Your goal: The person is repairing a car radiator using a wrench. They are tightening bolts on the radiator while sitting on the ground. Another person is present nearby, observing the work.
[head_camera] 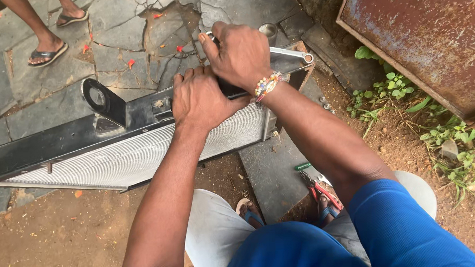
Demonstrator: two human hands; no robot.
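The radiator (133, 153) lies flat across the stone paving (113, 32). The left hand (198, 98) presses palm-down on its black top tank (64, 137), fingers curled over the edge. The right hand (240, 52) is clenched around a silver wrench (292, 53) at the tank's far end. Red-handled pliers (318, 186) lie near the person's feet.

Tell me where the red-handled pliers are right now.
In the head view, the red-handled pliers lie on the ground at lower right, beside the person's sandalled foot, just below the green-handled tool.
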